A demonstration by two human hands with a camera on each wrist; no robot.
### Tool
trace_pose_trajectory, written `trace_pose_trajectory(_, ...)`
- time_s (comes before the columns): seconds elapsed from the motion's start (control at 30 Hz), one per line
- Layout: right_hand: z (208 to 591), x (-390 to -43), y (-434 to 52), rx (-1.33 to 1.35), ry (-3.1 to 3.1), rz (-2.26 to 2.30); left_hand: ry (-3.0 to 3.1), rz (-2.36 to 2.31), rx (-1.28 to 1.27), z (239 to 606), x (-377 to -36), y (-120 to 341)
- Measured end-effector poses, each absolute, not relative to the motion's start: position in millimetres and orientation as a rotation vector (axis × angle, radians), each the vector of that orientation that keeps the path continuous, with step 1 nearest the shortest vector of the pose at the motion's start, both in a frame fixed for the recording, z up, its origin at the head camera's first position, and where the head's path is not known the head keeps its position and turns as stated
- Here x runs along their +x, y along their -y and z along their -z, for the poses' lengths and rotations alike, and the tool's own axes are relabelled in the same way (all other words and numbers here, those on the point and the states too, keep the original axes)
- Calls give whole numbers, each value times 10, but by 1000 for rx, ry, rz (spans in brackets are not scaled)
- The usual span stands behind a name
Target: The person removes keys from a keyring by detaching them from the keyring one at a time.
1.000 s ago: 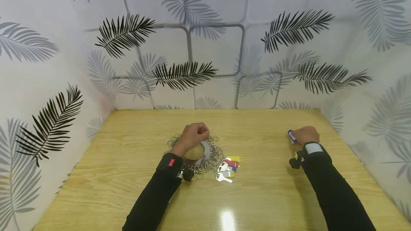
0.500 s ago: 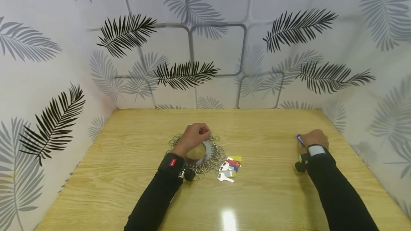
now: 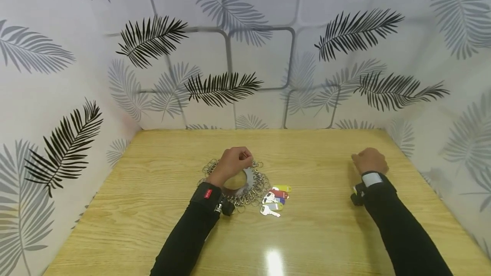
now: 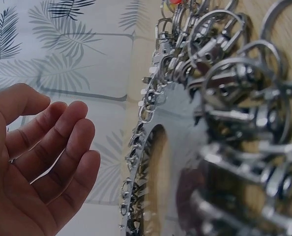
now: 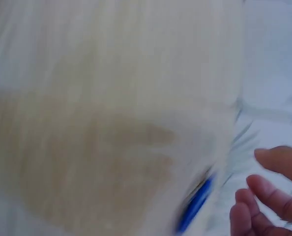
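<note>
My left hand point(image 3: 232, 162) hovers at the back of a flat grey ring point(image 3: 250, 179) hung with metal snap hooks and split rings point(image 4: 244, 93). In the left wrist view its fingers are loosely bent, and nothing lies between thumb and fingertips. At the table's right side is my right hand point(image 3: 370, 162). The right wrist view shows its thumb apart from the fingers, and a blurred blue key tag point(image 5: 196, 202) on the table just beside them. That tag is hidden behind the hand in the head view.
Right of the ring lies a small pile of key tags: a yellow tag point(image 3: 284, 188), a red tag point(image 3: 280, 194), part of a blue one and another yellow tag point(image 3: 274, 206). Silver keys point(image 3: 270, 211) lie with them. Patterned walls point(image 3: 257, 110) border the wooden table point(image 3: 318, 233).
The right hand shifted right with the blue key tag, then let go of it and drew slightly back left and up. My left hand has stayed over the ring.
</note>
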State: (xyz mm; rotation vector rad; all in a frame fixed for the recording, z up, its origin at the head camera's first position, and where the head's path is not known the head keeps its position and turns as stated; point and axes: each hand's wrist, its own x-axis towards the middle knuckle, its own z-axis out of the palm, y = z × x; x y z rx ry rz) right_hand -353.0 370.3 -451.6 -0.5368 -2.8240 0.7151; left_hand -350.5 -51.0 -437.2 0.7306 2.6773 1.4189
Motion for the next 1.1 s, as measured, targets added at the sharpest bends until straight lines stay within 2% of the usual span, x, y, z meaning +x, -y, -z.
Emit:
trace_pose_trajectory(0.2, 4351, -3489, -2881, 67, 2720, -808, -2680, -1393, 708, 4437, -3487, 443)
trace_pose_trajectory(0.47, 4335, -3221, -1889, 514, 2859, -824, -2689, -1401, 708, 4422, -3478, 420)
trace_pose_trajectory(0.6, 4397, -3138, -1693, 578, 3048, -813, -2681, -1394, 692, 4421, -3460, 426)
trace_pose_trajectory(0.83, 4524, -3143, -1663, 639, 3132, -855, -2616, -1385, 731, 4510, -3436, 378)
trace_pose_trajectory(1.1, 4534, -3201, -1702, 565, 3112, -993, -2610, -1408, 755, 4496, -3416, 330)
